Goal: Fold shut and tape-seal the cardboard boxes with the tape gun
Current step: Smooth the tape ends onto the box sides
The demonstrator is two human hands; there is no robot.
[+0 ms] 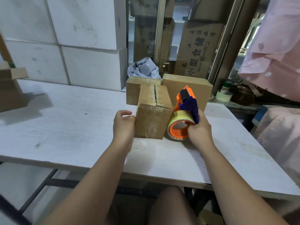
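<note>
A small cardboard box (153,114) stands on the white table (68,120), its top flaps folded down with clear tape along the seam and over the near edge. My left hand (123,125) rests against the box's left side, fingers curled. My right hand (198,129) grips the orange and blue tape gun (185,108) just right of the box. The gun's roll of yellowish tape (174,125) sits low near the table, and its roller end points up.
Two more closed cardboard boxes (186,88) stand right behind the small one. An open box (11,88) sits at the far left. White foam blocks (73,46) line the back wall. Tape rolls (224,95) lie on a ledge at right, under pink cloth (276,46).
</note>
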